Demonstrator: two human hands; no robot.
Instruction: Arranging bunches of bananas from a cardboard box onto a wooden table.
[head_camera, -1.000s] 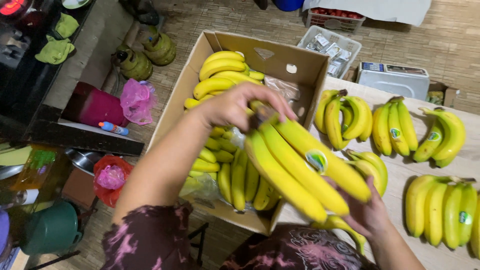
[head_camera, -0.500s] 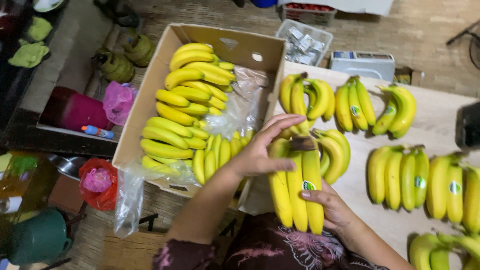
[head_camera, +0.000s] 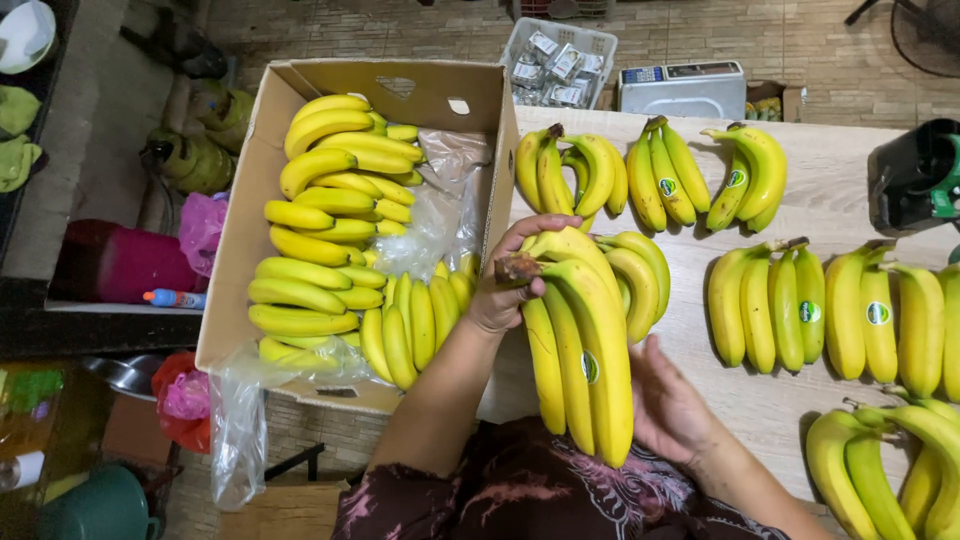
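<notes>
- At the centre of the head view, the left hand (head_camera: 500, 295) closes its grip around the brown stem end of a large bunch of bananas (head_camera: 580, 340), thumb and fingers wrapped tight at the crown.
- Lower centre-right, the right hand (head_camera: 668, 410) lies open and flat against the side of the same bunch, steadying it without gripping.
- The bunch rests on the pale wooden tabletop (head_camera: 850, 190), just right of the box edge, fruit tips pointing toward the bottom of the frame.
- In the left half of the frame, an open cardboard box (head_camera: 240, 250) with a clear plastic liner (head_camera: 440, 215) is still well stocked with yellow bunches.
- Across the right half, several bunches already lie in rows on the tabletop: three along the upper edge (head_camera: 650, 175) and more at the middle right (head_camera: 830, 310), most with small round stickers.
- Judging by this, the laying-out seems partly done: a good share is on the tabletop, much remains boxed.
- At the upper centre, a grey weighing scale (head_camera: 685, 88) stands beyond the tabletop.
</notes>
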